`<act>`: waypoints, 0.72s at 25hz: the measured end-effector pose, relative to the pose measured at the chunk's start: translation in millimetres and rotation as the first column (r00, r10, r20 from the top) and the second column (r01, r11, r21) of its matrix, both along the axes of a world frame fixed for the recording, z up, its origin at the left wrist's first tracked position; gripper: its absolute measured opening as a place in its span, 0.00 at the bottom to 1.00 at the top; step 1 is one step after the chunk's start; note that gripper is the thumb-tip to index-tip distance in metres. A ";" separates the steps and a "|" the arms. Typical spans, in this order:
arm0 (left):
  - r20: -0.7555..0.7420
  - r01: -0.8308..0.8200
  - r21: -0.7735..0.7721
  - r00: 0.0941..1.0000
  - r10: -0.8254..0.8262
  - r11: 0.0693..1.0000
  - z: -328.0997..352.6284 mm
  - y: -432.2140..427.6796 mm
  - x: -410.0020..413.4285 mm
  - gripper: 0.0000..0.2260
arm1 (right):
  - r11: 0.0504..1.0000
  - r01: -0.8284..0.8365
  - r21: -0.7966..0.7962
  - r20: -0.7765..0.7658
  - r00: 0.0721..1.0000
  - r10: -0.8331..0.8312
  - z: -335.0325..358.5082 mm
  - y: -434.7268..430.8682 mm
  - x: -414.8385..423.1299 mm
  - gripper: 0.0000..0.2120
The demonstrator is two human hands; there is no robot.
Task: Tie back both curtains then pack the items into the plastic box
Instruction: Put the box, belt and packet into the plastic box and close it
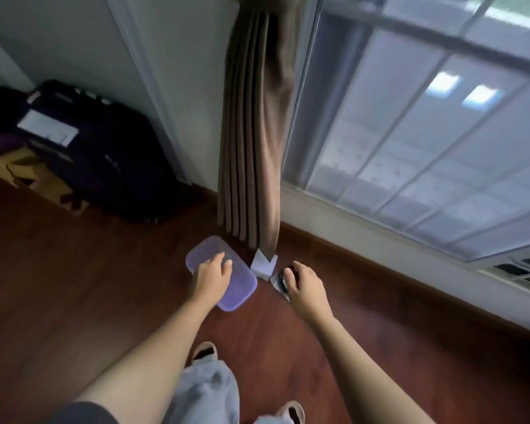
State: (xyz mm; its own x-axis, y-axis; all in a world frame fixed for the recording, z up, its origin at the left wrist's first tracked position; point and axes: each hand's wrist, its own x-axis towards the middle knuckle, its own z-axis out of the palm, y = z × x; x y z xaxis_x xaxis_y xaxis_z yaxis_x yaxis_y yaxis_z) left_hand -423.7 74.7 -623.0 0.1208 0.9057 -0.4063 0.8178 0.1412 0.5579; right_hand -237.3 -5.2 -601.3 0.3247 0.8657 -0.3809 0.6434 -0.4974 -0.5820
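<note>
Plastic box (236, 284), purple lid on, flat on the wooden floor (74, 286) just near of the curtain's hem; left hand (210, 275) spread loosely over the lid's left part, fingers (227, 264) splayed and resting on top, nothing gripped. Right hand (305, 286) down to the right of the box, fingers curled over a small dark item (280, 284) by the white folded packet (263, 264); pinched or only touched, cannot tell through the blur. Curtain (251, 133) gathered in stiff-looking pleats beside the window (426, 133); no tie-back visible from here; suitcase (104, 154) far left against the wall. Box likely light, rigid, a little slick; probably best held by the long edges or under the lid rim, not pressed flat. Small item probably light and easy to fumble; fingertip pinch from both sides. Packet soft, thin; likely a lift by one corner.
</note>
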 end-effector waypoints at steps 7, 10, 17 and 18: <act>-0.006 -0.415 -0.128 0.908 0.418 0.901 -173.4 -41.0 -19.2 0.18 | 0.922 0.251 -0.296 -0.214 0.923 -0.320 -185.6 -38.9 -17.7 0.23; -0.008 -0.570 -0.164 0.817 0.577 0.805 -271.4 -31.7 -33.3 0.19 | 0.895 0.306 -0.323 -0.249 0.885 -0.393 -284.2 -20.1 -32.8 0.24; -0.006 -0.714 -0.153 0.693 0.721 0.684 -488.2 9.9 -67.2 0.27 | 0.842 0.325 -0.431 -0.378 0.782 -0.495 -506.5 36.6 -67.9 0.41; 0.027 -0.719 -0.155 0.683 0.730 0.678 -514.2 17.5 -73.7 0.30 | 0.834 0.337 -0.437 -0.396 0.760 -0.514 -531.9 43.9 -71.8 0.44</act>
State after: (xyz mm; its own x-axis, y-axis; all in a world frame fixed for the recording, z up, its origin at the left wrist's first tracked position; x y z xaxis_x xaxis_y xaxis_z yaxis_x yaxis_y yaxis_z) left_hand -497.4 92.2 -1137.2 -0.5150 0.6667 -0.5387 0.3836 0.7413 0.5507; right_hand -309.0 38.7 -1133.2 0.3268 0.4794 -0.8145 -0.0013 -0.8616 -0.5077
